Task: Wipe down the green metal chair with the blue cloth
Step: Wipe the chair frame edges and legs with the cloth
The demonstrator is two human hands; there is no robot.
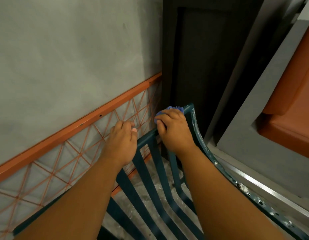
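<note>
The green metal chair (151,174) fills the lower middle, its slatted back seen from above, with chipped paint along the right upright. My right hand (174,129) presses the bunched blue cloth (171,110) onto the top rail near the right corner, fingers curled over cloth and rail. My left hand (121,141) grips the same top rail further left, fingers wrapped over its far side. Most of the cloth is hidden under my right hand.
An orange metal frame with a wire lattice (77,125) leans on the grey wall just behind the chair. A dark door panel (202,58) stands at the back. A grey ledge with a metal strip (254,181) runs along the right. An orange panel (292,110) lies beyond.
</note>
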